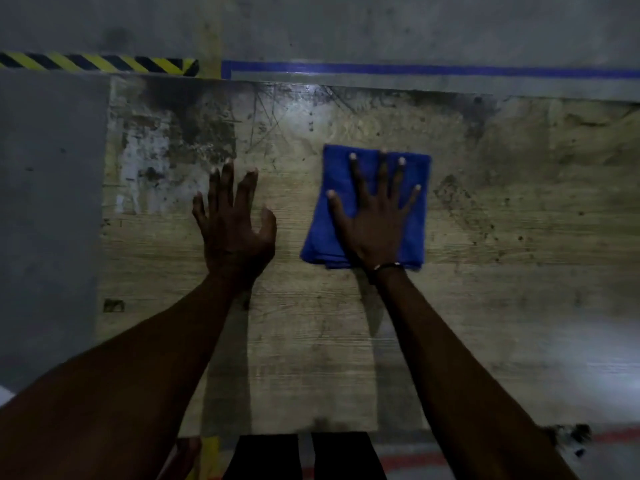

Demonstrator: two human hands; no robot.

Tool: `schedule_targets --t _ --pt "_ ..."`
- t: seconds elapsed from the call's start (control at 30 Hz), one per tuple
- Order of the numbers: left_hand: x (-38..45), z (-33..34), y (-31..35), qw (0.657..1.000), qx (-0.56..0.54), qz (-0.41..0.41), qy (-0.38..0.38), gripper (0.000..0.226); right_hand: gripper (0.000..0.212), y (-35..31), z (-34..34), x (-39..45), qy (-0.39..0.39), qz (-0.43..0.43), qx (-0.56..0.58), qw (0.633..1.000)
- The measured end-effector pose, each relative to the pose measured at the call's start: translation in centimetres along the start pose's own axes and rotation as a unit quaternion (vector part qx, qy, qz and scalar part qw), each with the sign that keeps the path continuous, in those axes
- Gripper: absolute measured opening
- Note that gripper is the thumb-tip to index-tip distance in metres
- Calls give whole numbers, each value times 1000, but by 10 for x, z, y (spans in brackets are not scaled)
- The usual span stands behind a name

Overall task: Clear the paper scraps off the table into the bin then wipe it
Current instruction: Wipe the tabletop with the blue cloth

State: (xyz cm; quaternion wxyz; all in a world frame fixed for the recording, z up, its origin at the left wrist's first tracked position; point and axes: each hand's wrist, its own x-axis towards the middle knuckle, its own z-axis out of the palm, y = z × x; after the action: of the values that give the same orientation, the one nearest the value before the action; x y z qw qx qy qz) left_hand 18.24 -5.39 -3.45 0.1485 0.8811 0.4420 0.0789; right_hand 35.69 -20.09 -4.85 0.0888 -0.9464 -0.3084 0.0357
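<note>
One folded blue cloth (367, 202) lies on the worn wooden desk (502, 271), right of centre. Two hands are out. The right hand (375, 221) presses flat on the cloth, fingers straight and spread, curling round nothing. The left hand (233, 220) is just beside the cloth, apart from it, fingers loosely spread, holding nothing.

The single head view looks almost straight down from above the person onto the counter (311, 323), close enough that both forearms enter from the bottom corners of the frame. It faces forward past the counter's far edge, where the floor (381, 26) with its blue tape line (415, 68) fills the top.
</note>
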Motion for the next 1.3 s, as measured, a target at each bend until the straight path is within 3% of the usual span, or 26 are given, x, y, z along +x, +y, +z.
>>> schedule_targets --t 0.17,0.27,0.37,0.53,0.7,0.8,0.9,1.03,1.13,1.2,1.3 --pt "0 0 -1 1000 -4 2 -4 71 76 -12 -8 -91 -69 -113 35 991" --pt "1 -1 -1 1000 -3 4 0 70 77 35 -19 -127 -81 -74 16 994" --pt "0 -1 0 1000 -11 5 6 69 78 74 -23 -108 -60 -2 -18 998" --pt "-2 2 -3 1000 2 8 11 67 77 42 -10 -48 -10 75 -12 997" --pt "-1 6 -11 1000 -7 29 6 68 77 -26 -1 -104 -26 -43 23 998" --pt "-2 8 -15 999 -8 40 6 69 76 -15 -7 -173 -63 -88 43 993" --pt "-3 9 -19 998 -22 64 12 69 76 42 -14 -212 -48 -52 13 997" --pt "-3 8 -24 996 -25 80 -11 70 77 95 -17 -182 -22 57 -25 998" --pt "-12 2 -35 989 -25 140 -50 71 77 71 -8 -147 5 92 -4 996" --pt "-30 -3 -45 984 -25 166 -55 69 78 38 2 -143 10 56 -4 998" --pt "-86 -12 -62 991 2 130 -44 69 77 -3 5 -188 0 -41 10 999"
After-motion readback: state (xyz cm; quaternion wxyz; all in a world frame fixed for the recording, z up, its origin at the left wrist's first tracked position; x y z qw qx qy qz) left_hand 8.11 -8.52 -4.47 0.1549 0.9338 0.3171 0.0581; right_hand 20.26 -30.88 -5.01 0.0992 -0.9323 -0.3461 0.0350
